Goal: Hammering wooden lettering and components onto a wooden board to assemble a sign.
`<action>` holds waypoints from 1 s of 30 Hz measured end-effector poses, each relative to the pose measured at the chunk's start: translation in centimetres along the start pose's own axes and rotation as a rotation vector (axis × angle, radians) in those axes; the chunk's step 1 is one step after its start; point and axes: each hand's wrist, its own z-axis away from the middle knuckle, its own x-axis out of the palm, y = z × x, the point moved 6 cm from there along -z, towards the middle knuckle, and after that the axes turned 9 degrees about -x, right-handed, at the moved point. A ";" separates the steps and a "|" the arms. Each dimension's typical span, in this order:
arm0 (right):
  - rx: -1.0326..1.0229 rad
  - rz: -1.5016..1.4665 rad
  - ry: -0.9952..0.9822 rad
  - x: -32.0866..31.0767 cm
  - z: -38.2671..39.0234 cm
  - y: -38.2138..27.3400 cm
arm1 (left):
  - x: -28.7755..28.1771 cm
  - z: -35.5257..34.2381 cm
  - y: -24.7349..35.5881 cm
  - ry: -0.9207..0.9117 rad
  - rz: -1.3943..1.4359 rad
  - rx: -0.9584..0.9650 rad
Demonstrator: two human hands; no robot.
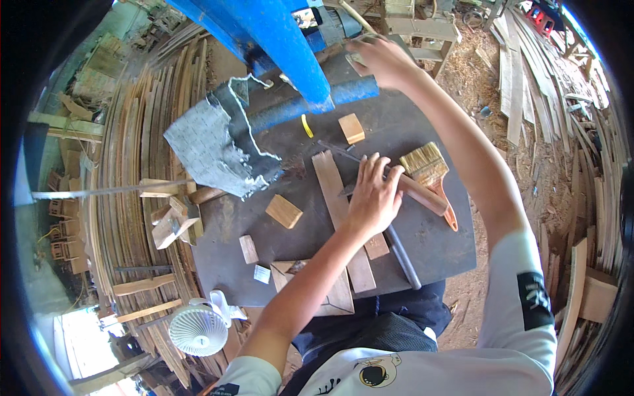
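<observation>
My left hand [376, 198] lies over crossed tools in the middle of the dark table, fingers loosely spread. Beneath it are a dark metal bar [401, 256] and a tool with a round wooden handle [424, 197]; its other end is partly hidden. A wooden strip [335, 188] passes beside the hand. A wide paint brush [427, 166] with an orange-brown handle lies just right. Near the table's far edge, my right hand [386, 63] is stretched out, somewhat blurred, thumb apart from the fingers; no grip shows. A wooden stick [357, 16] is just beyond it.
Small wood blocks [284, 211] and a wooden frame piece [330, 297] lie about the tabletop [224, 221]. A blue metal post [284, 53] and torn grey sheet [214, 145] stand over the far left. A white fan [199, 329] is at lower left; stacked planks [125, 178] line the left.
</observation>
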 end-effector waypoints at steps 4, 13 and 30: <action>-0.063 0.073 -0.110 8.2 -7.3 3.4 | 1.3 -0.5 0.2 -0.037 0.038 0.026; 0.022 0.227 -0.360 12.3 -10.1 3.3 | 0.5 -1.2 0.2 -0.063 0.043 0.014; 0.354 0.110 0.149 -16.3 11.6 15.6 | -0.8 1.8 4.2 0.181 -0.006 0.044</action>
